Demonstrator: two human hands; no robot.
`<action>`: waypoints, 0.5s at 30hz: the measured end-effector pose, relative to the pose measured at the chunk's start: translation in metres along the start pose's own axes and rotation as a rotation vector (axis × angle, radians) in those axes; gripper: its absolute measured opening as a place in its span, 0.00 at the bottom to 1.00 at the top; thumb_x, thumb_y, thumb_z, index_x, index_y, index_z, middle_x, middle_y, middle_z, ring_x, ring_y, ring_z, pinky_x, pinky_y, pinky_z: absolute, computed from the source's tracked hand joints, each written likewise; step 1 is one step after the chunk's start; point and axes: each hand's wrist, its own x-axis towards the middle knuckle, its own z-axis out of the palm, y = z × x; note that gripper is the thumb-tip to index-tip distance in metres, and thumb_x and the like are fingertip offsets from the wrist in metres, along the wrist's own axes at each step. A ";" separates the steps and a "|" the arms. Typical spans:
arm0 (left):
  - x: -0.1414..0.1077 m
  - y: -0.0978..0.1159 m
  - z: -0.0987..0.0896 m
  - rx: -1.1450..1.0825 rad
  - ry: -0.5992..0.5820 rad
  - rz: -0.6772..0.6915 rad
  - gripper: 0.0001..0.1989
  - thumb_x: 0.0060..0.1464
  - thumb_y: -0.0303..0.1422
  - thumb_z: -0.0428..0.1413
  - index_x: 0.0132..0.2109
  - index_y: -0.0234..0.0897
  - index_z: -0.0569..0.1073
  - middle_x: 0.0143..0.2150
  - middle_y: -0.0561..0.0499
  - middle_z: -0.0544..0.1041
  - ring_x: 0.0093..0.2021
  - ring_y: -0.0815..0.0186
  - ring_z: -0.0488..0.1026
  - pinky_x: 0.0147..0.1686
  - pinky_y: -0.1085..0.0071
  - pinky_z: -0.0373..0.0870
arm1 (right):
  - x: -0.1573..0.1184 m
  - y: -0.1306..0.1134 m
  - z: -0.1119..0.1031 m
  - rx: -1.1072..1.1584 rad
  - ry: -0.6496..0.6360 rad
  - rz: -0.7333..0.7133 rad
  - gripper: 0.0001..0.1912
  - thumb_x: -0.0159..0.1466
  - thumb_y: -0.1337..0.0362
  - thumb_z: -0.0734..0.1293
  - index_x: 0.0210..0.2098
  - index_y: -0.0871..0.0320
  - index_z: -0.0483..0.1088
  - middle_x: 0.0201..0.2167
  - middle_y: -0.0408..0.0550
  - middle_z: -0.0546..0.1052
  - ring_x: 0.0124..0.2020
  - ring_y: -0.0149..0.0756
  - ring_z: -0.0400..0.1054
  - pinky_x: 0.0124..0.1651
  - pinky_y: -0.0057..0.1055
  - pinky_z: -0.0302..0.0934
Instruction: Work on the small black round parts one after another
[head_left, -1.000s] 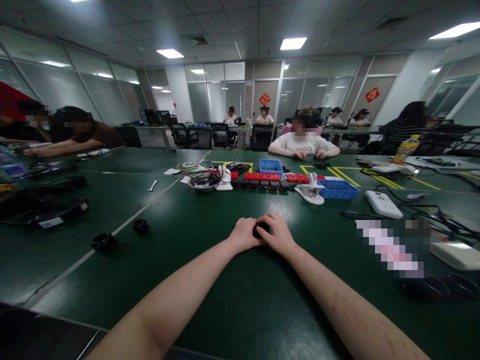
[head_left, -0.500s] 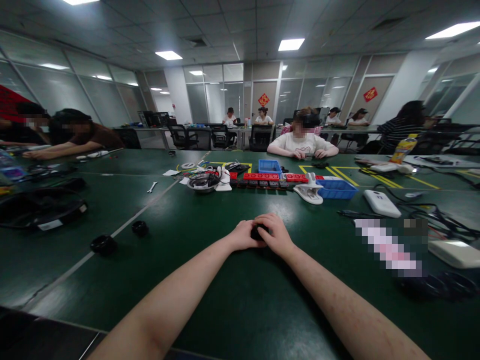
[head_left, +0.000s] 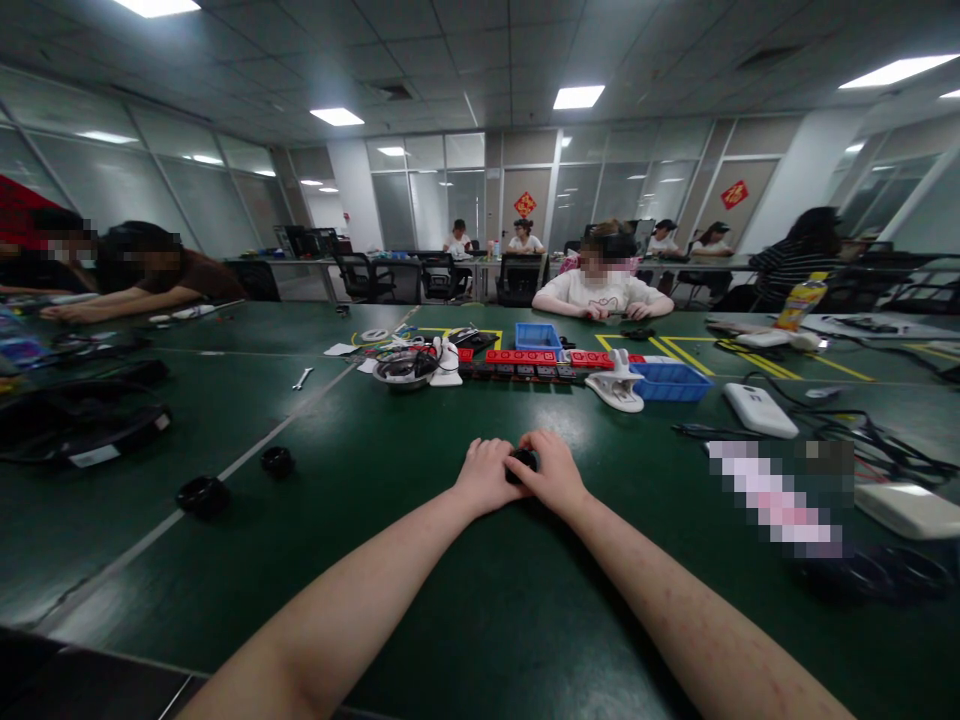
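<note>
A small black round object (head_left: 523, 461) sits between my two hands at the middle of the table. My left hand (head_left: 486, 476) is curled against its left side, fingers bent. From the right, my right hand (head_left: 553, 472) wraps it, with the thumb laid across its near face. The fingers cover most of the object, so its exact kind does not show. To the left on the table are a black ring-shaped piece (head_left: 202, 496) and a smaller black round piece (head_left: 277, 461).
Ahead stand a red-and-black strip (head_left: 525, 366), a white clamp (head_left: 616, 384), a metal bowl (head_left: 405, 370) and a blue bin (head_left: 670, 381). A small wrench (head_left: 302, 379) lies left. White boxes (head_left: 761, 410) and cables are at right. Another person (head_left: 604, 285) sits opposite.
My right fingers have drawn back from over the black object toward its far right side. My left hand has turned slightly, its knuckles now higher. The view has shifted a little.
</note>
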 end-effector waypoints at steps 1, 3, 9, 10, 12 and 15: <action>0.001 0.000 -0.001 -0.004 -0.006 -0.001 0.23 0.39 0.47 0.59 0.39 0.35 0.68 0.38 0.46 0.71 0.44 0.54 0.68 0.52 0.56 0.55 | 0.000 0.000 0.000 0.007 -0.007 0.000 0.10 0.56 0.57 0.65 0.29 0.58 0.64 0.29 0.47 0.68 0.33 0.39 0.61 0.37 0.35 0.56; 0.002 -0.001 -0.002 -0.020 -0.021 0.004 0.21 0.40 0.46 0.59 0.36 0.34 0.70 0.36 0.46 0.72 0.42 0.54 0.69 0.50 0.56 0.57 | 0.001 -0.001 0.000 0.028 -0.013 -0.002 0.09 0.56 0.58 0.65 0.29 0.58 0.65 0.29 0.47 0.68 0.33 0.39 0.61 0.37 0.35 0.56; 0.004 -0.007 -0.009 -0.127 -0.094 0.067 0.17 0.40 0.41 0.59 0.37 0.37 0.72 0.34 0.51 0.74 0.37 0.58 0.72 0.44 0.63 0.64 | 0.001 -0.004 -0.005 0.086 -0.052 -0.082 0.05 0.55 0.67 0.64 0.33 0.57 0.69 0.33 0.46 0.70 0.37 0.38 0.62 0.41 0.36 0.56; 0.004 -0.007 -0.009 -0.151 -0.112 0.076 0.16 0.41 0.40 0.58 0.38 0.38 0.72 0.34 0.51 0.75 0.37 0.59 0.72 0.41 0.66 0.66 | 0.000 -0.004 -0.006 0.096 -0.063 -0.100 0.07 0.54 0.70 0.63 0.33 0.56 0.70 0.33 0.46 0.70 0.37 0.38 0.62 0.42 0.36 0.56; 0.004 -0.008 -0.010 -0.196 -0.141 0.087 0.15 0.41 0.37 0.58 0.38 0.38 0.72 0.35 0.53 0.75 0.36 0.60 0.72 0.38 0.68 0.67 | 0.000 -0.005 -0.008 0.119 -0.080 -0.136 0.11 0.52 0.73 0.62 0.33 0.56 0.71 0.34 0.45 0.71 0.37 0.37 0.62 0.43 0.36 0.56; 0.004 -0.009 -0.010 -0.251 -0.163 0.094 0.16 0.41 0.36 0.58 0.40 0.38 0.72 0.37 0.53 0.75 0.38 0.60 0.72 0.38 0.68 0.67 | 0.000 -0.005 -0.010 0.154 -0.088 -0.173 0.13 0.52 0.75 0.60 0.32 0.56 0.71 0.34 0.45 0.72 0.38 0.37 0.62 0.44 0.36 0.56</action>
